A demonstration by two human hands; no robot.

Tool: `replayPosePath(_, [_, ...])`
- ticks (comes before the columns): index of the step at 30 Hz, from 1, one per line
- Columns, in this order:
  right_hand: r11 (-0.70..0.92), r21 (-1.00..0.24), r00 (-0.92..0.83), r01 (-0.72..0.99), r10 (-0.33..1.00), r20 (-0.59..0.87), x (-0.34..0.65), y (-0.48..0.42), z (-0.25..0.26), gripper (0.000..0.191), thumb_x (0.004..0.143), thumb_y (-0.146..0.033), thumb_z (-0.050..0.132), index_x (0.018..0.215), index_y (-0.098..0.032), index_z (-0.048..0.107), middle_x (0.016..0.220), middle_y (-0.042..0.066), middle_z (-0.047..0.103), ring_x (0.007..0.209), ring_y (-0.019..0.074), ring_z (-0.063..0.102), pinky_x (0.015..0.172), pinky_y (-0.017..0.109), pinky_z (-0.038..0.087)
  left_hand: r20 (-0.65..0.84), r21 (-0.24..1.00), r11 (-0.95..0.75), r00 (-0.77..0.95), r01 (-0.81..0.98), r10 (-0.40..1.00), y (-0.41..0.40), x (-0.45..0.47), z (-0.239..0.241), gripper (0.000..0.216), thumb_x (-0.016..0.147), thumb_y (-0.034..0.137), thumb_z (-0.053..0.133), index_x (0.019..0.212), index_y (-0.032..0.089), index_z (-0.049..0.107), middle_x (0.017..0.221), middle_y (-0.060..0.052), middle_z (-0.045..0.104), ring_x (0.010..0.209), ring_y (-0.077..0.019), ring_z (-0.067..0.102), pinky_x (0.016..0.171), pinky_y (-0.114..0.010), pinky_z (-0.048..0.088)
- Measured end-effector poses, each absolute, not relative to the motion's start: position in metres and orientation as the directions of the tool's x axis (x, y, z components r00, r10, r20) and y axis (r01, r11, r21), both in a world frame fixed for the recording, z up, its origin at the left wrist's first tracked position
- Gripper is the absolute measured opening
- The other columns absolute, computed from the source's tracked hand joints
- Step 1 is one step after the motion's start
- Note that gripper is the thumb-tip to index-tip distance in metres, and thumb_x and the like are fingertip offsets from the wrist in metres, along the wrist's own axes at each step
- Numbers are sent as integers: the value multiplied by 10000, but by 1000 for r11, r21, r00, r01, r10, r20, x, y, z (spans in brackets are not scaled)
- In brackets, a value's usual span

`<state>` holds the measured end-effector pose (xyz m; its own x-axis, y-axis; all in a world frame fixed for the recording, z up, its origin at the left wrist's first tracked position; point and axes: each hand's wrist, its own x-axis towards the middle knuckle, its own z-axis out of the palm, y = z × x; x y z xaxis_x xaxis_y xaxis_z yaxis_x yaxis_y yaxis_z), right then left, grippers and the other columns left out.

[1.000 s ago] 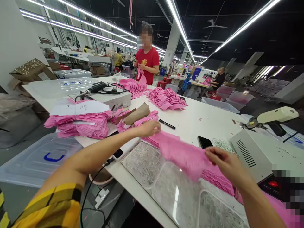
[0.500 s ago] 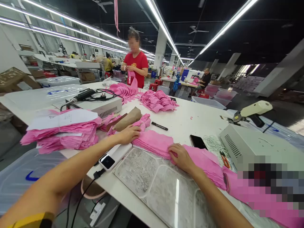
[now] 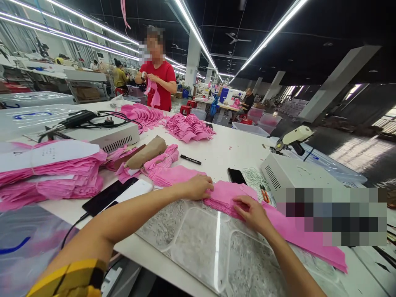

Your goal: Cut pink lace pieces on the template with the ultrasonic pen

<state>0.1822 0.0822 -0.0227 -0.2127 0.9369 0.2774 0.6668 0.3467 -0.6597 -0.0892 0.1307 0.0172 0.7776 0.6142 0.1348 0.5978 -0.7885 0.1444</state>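
Pink cut fabric pieces (image 3: 230, 194) lie in a layered stack across a grey patterned board (image 3: 198, 235). My left hand (image 3: 198, 187) is closed with bent fingers on the left end of this stack. At its front edge, my right hand (image 3: 252, 210) rests with thumb and fingers apart, touching the layers. A second pink stack (image 3: 173, 175) reaches out from behind my left hand. Beyond my right hand, a long pink strip of fabric (image 3: 309, 237) runs to the right along the board.
Tied pink bundles (image 3: 71, 185) sit at left beside a phone (image 3: 108, 196). A marker (image 3: 191, 159), another phone (image 3: 236, 176), orange-handled snips (image 3: 265, 193) and a grey box (image 3: 305, 177) are on the table (image 3: 235, 152). A person in red (image 3: 157, 82) stands across it, holding pink fabric.
My left hand has moved right along the fabric, closer to my right hand. My right hand has also shifted to a stack farther right. The view has turned right.
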Motion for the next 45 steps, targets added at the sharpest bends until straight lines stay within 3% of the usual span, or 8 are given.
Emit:
replayPosePath(5, [325, -691, -214, 646, 946, 244, 185, 85, -31, 311, 742, -457, 578, 887, -226, 726, 1014, 89, 737, 930, 232, 689, 855, 391, 549, -12, 134, -774, 782, 619, 623, 146, -72, 14, 312, 982, 360, 583, 1226, 165, 595, 1228, -96, 614, 1041, -206, 634, 894, -416, 561])
replayPosePath(13, [331, -717, -215, 613, 944, 252, 188, 89, -37, 293, 735, -459, 570, 844, -237, 728, 1003, 86, 741, 961, 247, 679, 904, 421, 524, -84, 153, -749, 764, 645, 640, 144, -75, 14, 329, 972, 359, 598, 1234, 160, 591, 1236, -98, 610, 1061, -218, 630, 906, -430, 555])
replayPosePath(25, [388, -647, -246, 657, 921, 302, 189, 89, -33, 250, 776, -395, 546, 833, -242, 736, 964, 64, 756, 909, 241, 696, 852, 414, 551, 2, 298, -697, 729, 653, 684, 152, -76, 11, 338, 972, 364, 596, 1244, 163, 589, 1254, -97, 602, 1066, -224, 627, 901, -424, 559])
replayPosePath(28, [406, -600, -246, 689, 910, 333, 183, 88, -28, 273, 802, -416, 557, 896, -229, 733, 955, 69, 747, 868, 225, 690, 809, 387, 557, 13, 310, -684, 717, 660, 697, 151, -75, 14, 339, 970, 364, 599, 1242, 161, 591, 1251, -96, 604, 1062, -225, 628, 895, -421, 561])
replayPosePath(32, [445, -502, -246, 742, 876, 414, 160, 88, -26, 352, 793, -463, 638, 1030, -214, 713, 1074, 91, 703, 1022, 254, 643, 914, 415, 520, 49, 306, -687, 710, 659, 703, 147, -73, 19, 334, 971, 361, 599, 1237, 159, 591, 1237, -97, 610, 1048, -217, 633, 888, -417, 563])
replayPosePath(35, [437, -426, -223, 792, 857, 464, 150, 95, -30, 274, 806, -373, 645, 1023, -221, 713, 1057, 93, 689, 1021, 256, 619, 916, 415, 508, 125, 298, -714, 716, 634, 687, 143, -75, 26, 329, 973, 363, 599, 1228, 155, 593, 1217, -95, 617, 1040, -212, 636, 890, -421, 562])
replayPosePath(40, [354, -350, -132, 867, 842, 523, 181, 106, -37, 301, 736, -94, 553, 941, -225, 732, 980, 86, 694, 983, 249, 619, 913, 427, 510, 278, 302, -756, 705, 580, 652, 139, -89, 38, 146, 960, 236, 583, 1007, 130, 672, 1090, -85, 684, 997, -190, 654, 911, -371, 538])
replayPosePath(45, [364, -293, -150, 884, 815, 559, 222, 86, -36, 371, 755, -106, 477, 990, -221, 741, 1019, 85, 705, 999, 258, 629, 980, 502, 496, 367, 331, -787, 698, 520, 615, 126, -111, 43, 155, 891, 121, 545, 854, 141, 694, 1087, -92, 714, 1008, -185, 666, 932, -299, 510])
